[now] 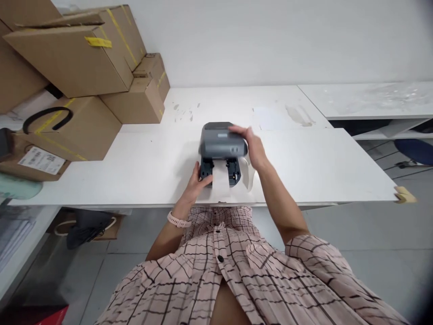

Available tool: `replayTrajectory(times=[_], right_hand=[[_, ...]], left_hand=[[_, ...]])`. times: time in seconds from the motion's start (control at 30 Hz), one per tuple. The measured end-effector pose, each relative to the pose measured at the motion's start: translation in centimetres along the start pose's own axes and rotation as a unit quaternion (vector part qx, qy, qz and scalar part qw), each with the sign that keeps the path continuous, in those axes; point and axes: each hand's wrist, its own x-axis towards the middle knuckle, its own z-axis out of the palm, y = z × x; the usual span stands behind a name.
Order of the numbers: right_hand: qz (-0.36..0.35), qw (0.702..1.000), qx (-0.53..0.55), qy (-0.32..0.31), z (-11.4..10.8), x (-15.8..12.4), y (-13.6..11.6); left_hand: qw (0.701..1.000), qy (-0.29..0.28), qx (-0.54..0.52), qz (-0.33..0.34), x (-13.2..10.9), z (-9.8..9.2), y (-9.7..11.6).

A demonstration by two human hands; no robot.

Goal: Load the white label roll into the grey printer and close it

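Note:
A dark grey label printer [223, 141] stands near the front edge of the white table, its lid raised and slightly blurred. A white paper strip [221, 178] runs from inside the printer over its front toward me. My left hand [195, 184] holds the left side of the printer base, with the thumb reaching toward the paper strip. My right hand [252, 146] grips the right side of the lid, fingers over its top. Beside the base, on the right, hangs a curled piece of white paper [251, 177]. The inside of the printer is partly hidden by the lid and strip.
Cardboard boxes [77, 63] are stacked on the left of the table [304, 167], with a black curved band [47, 115] lying on one. A white wall rises behind. A yellowish pad [405, 195] covers the table's right front corner. A dark blue stool [414, 151] stands at the right.

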Motion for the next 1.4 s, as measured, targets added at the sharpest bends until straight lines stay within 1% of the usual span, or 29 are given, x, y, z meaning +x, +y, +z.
replayTrajectory(times=[0.07, 0.13, 0.2, 0.23, 0.27, 0.33, 0.37, 0.43, 0.5, 0.57, 0.63, 0.7, 0.8, 0.87, 0.97, 1.07, 1.13, 1.2, 1.23, 1.27, 1.3, 1.33, 1.37, 1.4], right_hand=[[-0.010, 1.000, -0.029, 0.003, 0.8, -3.4, 0.1], [0.009, 0.999, -0.033, 0.032, 1.4, -5.3, 0.7], [0.050, 0.997, -0.016, 0.063, 1.8, -6.1, 1.5], [0.071, 0.995, -0.005, 0.071, 1.8, -6.1, 1.8], [0.087, 0.994, 0.006, 0.070, 1.7, -6.1, 2.0], [0.109, 0.992, 0.031, 0.057, 1.6, -5.9, 2.3], [0.115, 0.991, 0.044, 0.050, 1.6, -5.8, 2.3], [0.123, 0.989, 0.065, 0.045, 1.7, -6.0, 2.2], [0.137, 0.987, 0.070, 0.051, 1.9, -6.5, 2.2], [0.168, 0.981, 0.078, 0.057, 2.2, -7.2, 2.4], [0.207, 0.971, 0.105, 0.055, 2.5, -7.9, 2.7], [0.235, 0.960, 0.149, 0.043, 2.8, -8.5, 3.1], [0.248, 0.946, 0.206, 0.025, 3.1, -8.8, 3.6], [0.246, 0.946, 0.211, 0.021, 3.4, -8.9, 3.9], [0.228, 0.957, 0.180, 0.022, 3.8, -9.2, 4.8], [0.201, 0.965, 0.164, 0.042, 4.3, -9.4, 5.5], [0.183, 0.968, 0.160, 0.059, 4.4, -9.5, 5.6], [0.159, 0.975, 0.136, 0.070, 4.3, -9.4, 5.1], [0.140, 0.982, 0.108, 0.072, 4.2, -9.3, 4.6], [0.117, 0.988, 0.070, 0.071, 4.1, -9.3, 4.0], [0.090, 0.993, 0.027, 0.066, 3.9, -9.2, 3.4], [0.063, 0.996, -0.013, 0.058, 3.8, -9.2, 2.8], [0.038, 0.997, -0.047, 0.050, 3.7, -9.2, 2.2], [0.016, 0.997, -0.069, 0.044, 3.7, -9.2, 1.8]], left_hand=[[1.000, 0.029, -0.011, -0.005, 0.0, -0.1, -0.3], [0.999, 0.039, -0.021, -0.018, -0.7, -0.1, -0.1], [0.998, 0.033, -0.041, -0.023, -2.2, -0.1, 0.7], [0.998, 0.033, -0.051, -0.013, -3.1, -0.2, 1.3], [0.998, 0.042, -0.053, 0.008, -4.1, -0.4, 1.9], [0.995, 0.075, -0.022, 0.068, -5.5, -0.7, 3.3], [0.993, 0.086, -0.007, 0.077, -5.7, -0.8, 4.0], [0.993, 0.102, 0.009, 0.058, -5.2, -0.7, 4.9], [0.994, 0.110, 0.012, 0.024, -3.6, -0.2, 5.1], [0.996, 0.092, 0.001, -0.011, -1.7, 0.4, 4.7], [0.998, 0.054, -0.019, -0.038, -0.4, 0.9, 4.0], [0.998, 0.026, -0.040, -0.050, 0.2, 1.1, 3.5], [0.997, 0.022, -0.061, -0.042, 0.0, 1.3, 3.0], [0.997, 0.028, -0.063, -0.029, -0.2, 1.4, 2.8], [0.998, 0.043, -0.053, -0.004, 0.1, 1.6, 2.5], [0.998, 0.056, -0.038, 0.016, 0.6, 1.6, 2.3], [0.998, 0.046, -0.031, 0.022, 0.5, 1.5, 2.3], [0.998, 0.051, -0.016, 0.013, -0.6, 1.6, 2.1], [0.997, 0.073, 0.000, 0.005, -1.5, 1.7, 1.9], [0.994, 0.105, 0.017, -0.008, -2.6, 2.0, 1.6], [0.987, 0.154, 0.040, -0.018, -3.8, 2.2, 1.1], [0.980, 0.189, 0.057, -0.031, -5.0, 2.5, 0.7], [0.976, 0.201, 0.060, -0.053, -6.0, 2.9, 0.3], [0.982, 0.165, 0.047, -0.083, -6.8, 3.2, 0.0]])
